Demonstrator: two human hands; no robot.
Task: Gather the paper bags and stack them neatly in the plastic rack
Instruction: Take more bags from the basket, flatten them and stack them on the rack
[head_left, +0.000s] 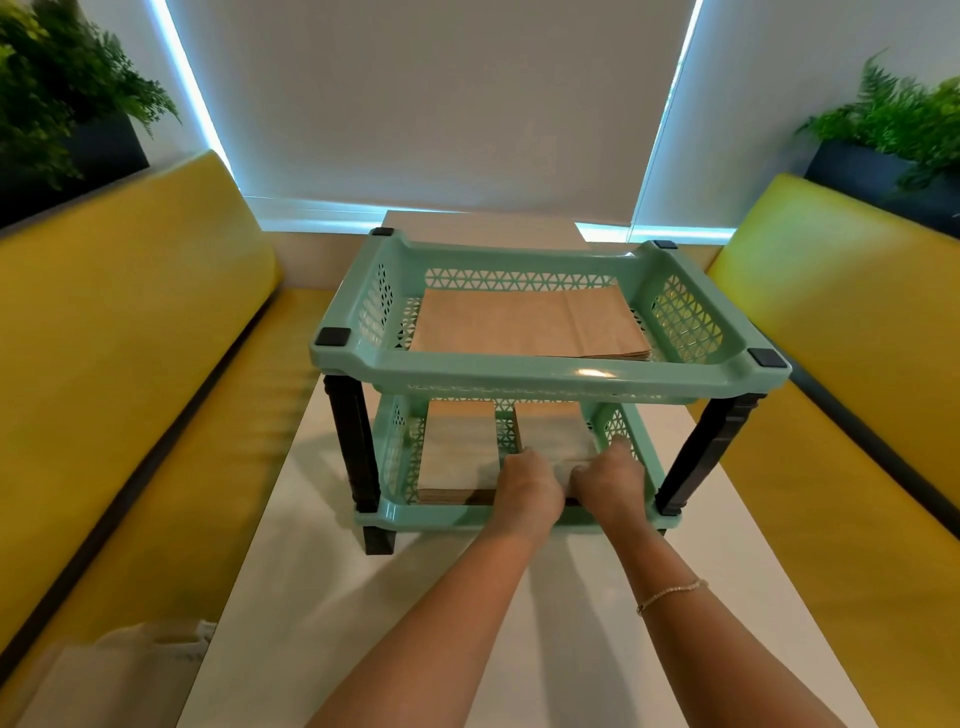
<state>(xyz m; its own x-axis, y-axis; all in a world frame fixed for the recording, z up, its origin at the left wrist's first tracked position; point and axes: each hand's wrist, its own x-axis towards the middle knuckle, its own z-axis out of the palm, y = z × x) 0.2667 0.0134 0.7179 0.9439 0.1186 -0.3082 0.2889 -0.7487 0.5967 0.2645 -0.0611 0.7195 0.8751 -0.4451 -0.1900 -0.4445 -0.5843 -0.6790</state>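
Brown paper bags (530, 322) already fill the rack's (550, 371) top tier; my left hand (527, 486) and right hand (608, 480) curl their fingers around the lower stack (553, 434), nearly finished.

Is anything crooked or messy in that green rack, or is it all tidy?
Nothing stands out. One stack of paper bags lies flat in the top tray; two stacks sit side by side below. The left hand and right hand are on the lower right stack.

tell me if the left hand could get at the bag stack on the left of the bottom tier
Probably yes: the left hand is already at the lower tier's open front, right beside that left stack, with nothing between them.
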